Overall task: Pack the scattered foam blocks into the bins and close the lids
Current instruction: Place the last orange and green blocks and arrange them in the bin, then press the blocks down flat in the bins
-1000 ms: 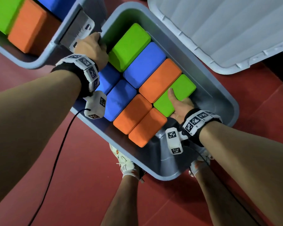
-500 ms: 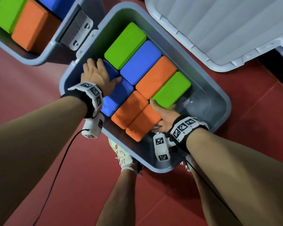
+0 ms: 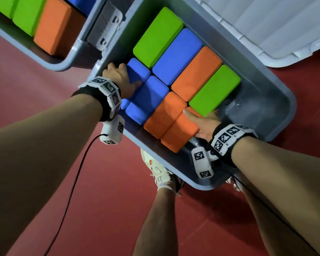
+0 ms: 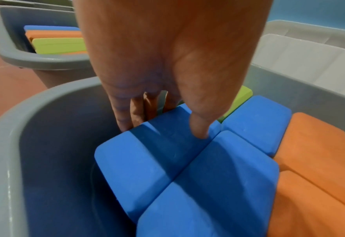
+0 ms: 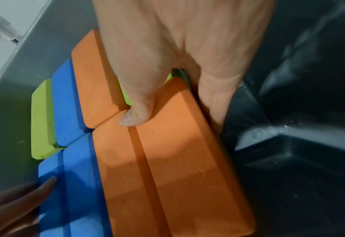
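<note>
The open grey bin (image 3: 292,108) holds two rows of foam blocks in green, blue and orange. My left hand (image 3: 125,75) grips the blue block (image 3: 137,71) at the left end of the near row. Its thumb (image 4: 199,131) lies on top and its fingers (image 4: 126,118) reach down between the blue block (image 4: 143,157) and the bin wall. My right hand (image 3: 201,119) grips the orange block (image 3: 179,133) at the right end of that row. Here the thumb (image 5: 130,118) is on top of the orange block (image 5: 187,160) and the fingers (image 5: 214,104) are down its outer side.
The bin's pale lid (image 3: 266,24) lies open behind it at the upper right. A second open grey bin (image 3: 63,67) with green, orange and blue blocks stands at the upper left, touching the first. The bin's right end has bare bottom (image 3: 257,108). My shoe (image 3: 159,170) stands on the red floor below.
My left hand came off the bin's rim and dropped onto the end blue block. My right hand slid from the green block back to the end orange block.
</note>
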